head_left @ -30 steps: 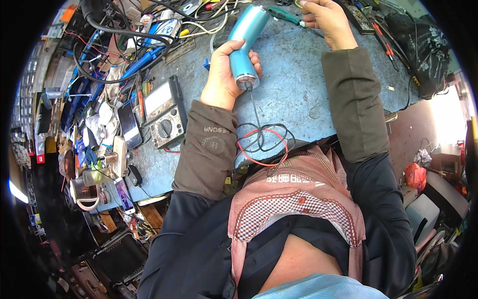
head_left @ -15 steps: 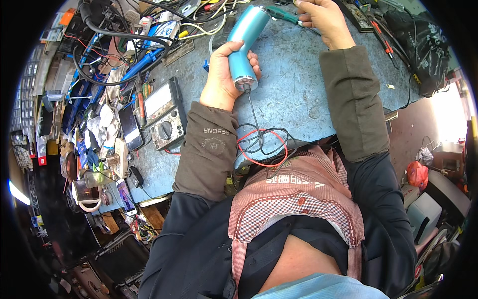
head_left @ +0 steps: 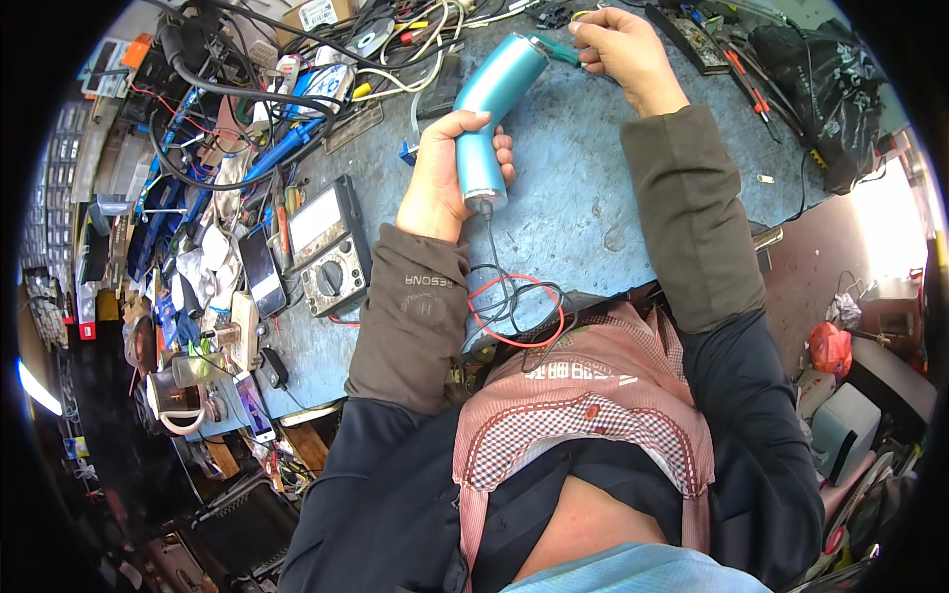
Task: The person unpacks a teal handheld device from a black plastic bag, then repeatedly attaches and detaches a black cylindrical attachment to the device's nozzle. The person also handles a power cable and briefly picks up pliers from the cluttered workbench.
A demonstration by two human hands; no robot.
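My left hand (head_left: 435, 178) is wrapped round the lower part of a teal, bent tubular handheld device (head_left: 501, 77). The device slants up and to the right, and a black cord (head_left: 491, 242) runs out of its silvery bottom end. Just right of the device's upper end, my right hand (head_left: 625, 54) is raised with thumb and fingertips pinched together. A small yellowish bit shows at those fingertips, too small to name. Beneath that hand, a green-handled tool (head_left: 561, 51) lies on the bench, partly covered by the hand and the device.
An analog multimeter (head_left: 329, 247) and a dark phone (head_left: 263, 272) lie left of my left arm. Red and black leads (head_left: 559, 321) coil at the bench's front edge. Tangled cables (head_left: 267, 89) crowd the back left. A black bag (head_left: 825, 89) and red-handled tools (head_left: 746, 84) sit at right.
The whole view has shifted, so the bench sits lower in the picture. The device's upper end leans a little more to the right, and my right hand is slightly closer to it.
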